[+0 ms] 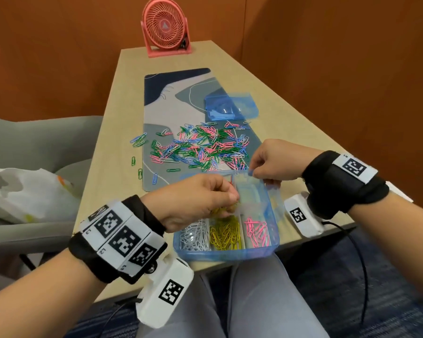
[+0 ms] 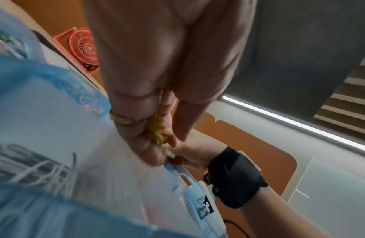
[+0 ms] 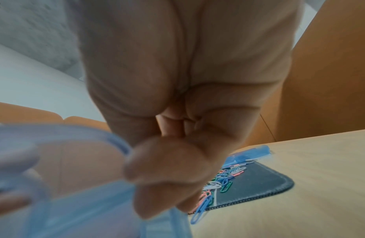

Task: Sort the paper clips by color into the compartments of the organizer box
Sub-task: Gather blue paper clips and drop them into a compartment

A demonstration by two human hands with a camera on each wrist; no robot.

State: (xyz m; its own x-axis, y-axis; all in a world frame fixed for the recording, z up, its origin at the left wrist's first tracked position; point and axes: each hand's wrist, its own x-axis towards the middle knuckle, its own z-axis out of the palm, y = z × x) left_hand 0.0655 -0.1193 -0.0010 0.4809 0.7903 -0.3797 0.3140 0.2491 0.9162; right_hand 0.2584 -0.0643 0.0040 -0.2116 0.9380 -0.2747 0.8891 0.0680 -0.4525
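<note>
We had our left hand (image 1: 200, 198) over the organizer box (image 1: 266, 242), its fingers (image 2: 141, 145) curled round a small bunch of yellow paper clips (image 2: 157, 130), directly above the yellow compartment (image 1: 226, 234). Nearer us than those fingers lay the white clips (image 1: 195, 236) on one side of the yellow and the pink clips (image 1: 257, 231) on the other. Our right hand (image 1: 270, 162) pinched the far rim of the box, thumb and forefinger closed on the thin blue plastic. Beyond both sets of fingers, the unsorted pile of paper clips (image 1: 200, 147) lay spread over the desk mat (image 1: 161, 93) on the tabletop (image 1: 291, 123).

We judged the clips very light, stiff and slick in their coating, and apt to hook into one another, so a bunch would come away tangled and a few could slide from a loose hold. Single clips lying flat would best be taken by pinching across the narrow width, or by sliding one to a free spot first. The box looked light and thin-walled, likely to skid or tip at the tabletop edge, so a hold on its rim seemed sensible.
</note>
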